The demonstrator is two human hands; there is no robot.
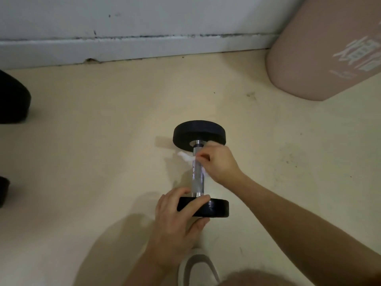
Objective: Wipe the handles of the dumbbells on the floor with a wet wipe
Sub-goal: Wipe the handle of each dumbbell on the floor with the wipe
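Dumbbell: head view; lies on the floor just right of frame centre, its bar running from lower frame toward upper frame.
Open room: bare pale floor lies left, right and above the dumbbell; the white baseboard crosses the upper frame, well apart from the far plate.
Edges: a pink padded object fills the upper right corner; dark rounded objects are cut off by the left edge; a pale shoe sits at bottom centre, near the near plate.
Look: two black round plates joined by a shiny chrome handle.
Wet wipe: white and crumpled, draped over the upper part of the handle, with a tail sticking out to the left.
Right hand: reaches in from the lower right and pinches the wet wipe against the handle just below the far plate.
Left hand: comes from the bottom of the frame and grips the near plate, fingers curled over its rim and thumb against its near face.
Between the hands: bare chrome handle shows.
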